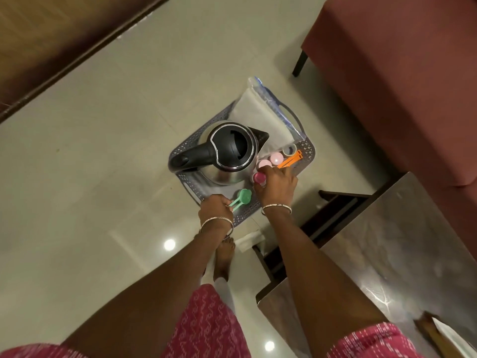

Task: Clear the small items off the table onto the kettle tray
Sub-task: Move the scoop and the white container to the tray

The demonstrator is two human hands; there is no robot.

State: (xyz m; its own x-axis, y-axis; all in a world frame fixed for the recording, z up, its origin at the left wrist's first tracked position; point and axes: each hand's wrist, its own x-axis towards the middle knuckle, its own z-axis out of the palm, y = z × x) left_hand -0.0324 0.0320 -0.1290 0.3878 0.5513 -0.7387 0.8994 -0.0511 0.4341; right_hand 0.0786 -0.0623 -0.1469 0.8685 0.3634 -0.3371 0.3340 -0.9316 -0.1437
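A grey perforated tray [307, 148] lies on the floor with a steel kettle [227, 153] standing on it. My left hand [215, 206] grips the handle of a green scoop [242, 197] over the tray's near edge. My right hand [275, 184] holds a dark pink round container [259, 177] beside the kettle. On the tray to the right of the kettle lie two pale pink round lids [271, 160], a roll of tape [289, 150] and an orange clip [290, 161]. A clear bag with a folded white cloth [260, 113] covers the tray's far part.
A shiny metal-topped table [387, 254] stands at the right, with an object at its near corner [444, 332]. A maroon sofa [400, 68] fills the upper right. A wooden panel [51, 42] runs along the upper left. White paper [249, 241] lies on the tiled floor by my foot.
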